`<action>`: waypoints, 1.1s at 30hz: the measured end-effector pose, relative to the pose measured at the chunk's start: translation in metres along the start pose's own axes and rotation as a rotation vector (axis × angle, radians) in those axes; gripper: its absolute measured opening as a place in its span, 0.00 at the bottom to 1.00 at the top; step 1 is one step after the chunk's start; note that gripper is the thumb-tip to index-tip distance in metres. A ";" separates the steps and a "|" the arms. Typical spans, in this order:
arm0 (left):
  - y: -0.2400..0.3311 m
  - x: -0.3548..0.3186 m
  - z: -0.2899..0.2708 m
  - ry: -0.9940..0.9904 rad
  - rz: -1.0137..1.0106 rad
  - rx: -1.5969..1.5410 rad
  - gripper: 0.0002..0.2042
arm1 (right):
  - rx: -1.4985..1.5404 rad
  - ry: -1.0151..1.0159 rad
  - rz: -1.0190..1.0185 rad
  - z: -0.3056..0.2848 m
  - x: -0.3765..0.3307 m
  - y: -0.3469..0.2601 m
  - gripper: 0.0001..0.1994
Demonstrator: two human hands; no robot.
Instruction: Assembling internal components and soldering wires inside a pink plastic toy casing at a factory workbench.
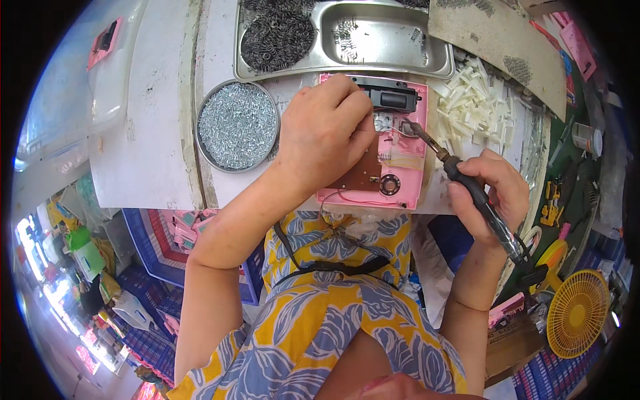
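In front of me lies a pink plastic casing [418, 175], its inside facing up. It holds a brown circuit board [360, 172], thin wires, a small round black-rimmed part [390, 185] and a long black plastic part [393, 99] along its far side. My right hand [497, 190] grips a soldering iron [472, 187] by its dark handle. The iron's tip reaches down to the wires and metal piece at the casing's right middle; whether it touches them I cannot tell. Bent over the casing's left half, my left hand [327, 130] has its fingers curled together, and whatever they pinch is hidden.
A round tin of small screws [238, 125] stands left of the casing. Behind is a metal tray [373, 50] with dark springs [277, 40]. White plastic pieces [473, 107] are heaped to the right. A blue crate [150, 250] and a yellow fan [577, 313] flank me.
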State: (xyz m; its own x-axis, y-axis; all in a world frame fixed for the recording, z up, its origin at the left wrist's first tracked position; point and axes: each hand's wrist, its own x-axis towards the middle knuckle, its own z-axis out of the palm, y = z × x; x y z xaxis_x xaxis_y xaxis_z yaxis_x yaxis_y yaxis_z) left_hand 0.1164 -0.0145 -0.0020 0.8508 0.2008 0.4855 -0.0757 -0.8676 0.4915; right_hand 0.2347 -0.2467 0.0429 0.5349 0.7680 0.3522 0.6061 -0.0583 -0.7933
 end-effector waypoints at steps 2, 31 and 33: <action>0.001 0.000 0.000 -0.004 -0.002 0.007 0.07 | 0.006 0.012 0.004 -0.001 -0.002 0.000 0.13; 0.035 -0.008 -0.009 -0.474 -0.364 -0.535 0.05 | 0.254 0.360 0.184 -0.012 -0.061 -0.008 0.23; 0.039 -0.001 -0.013 -0.535 -0.545 -0.613 0.04 | 0.201 0.340 0.217 0.015 -0.049 -0.014 0.24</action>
State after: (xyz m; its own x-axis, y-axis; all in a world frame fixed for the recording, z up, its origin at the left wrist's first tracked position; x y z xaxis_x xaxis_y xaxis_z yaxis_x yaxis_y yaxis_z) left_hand 0.1056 -0.0424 0.0259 0.9613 0.1402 -0.2371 0.2695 -0.3002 0.9150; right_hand 0.1910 -0.2739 0.0295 0.8206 0.4965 0.2832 0.3497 -0.0442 -0.9358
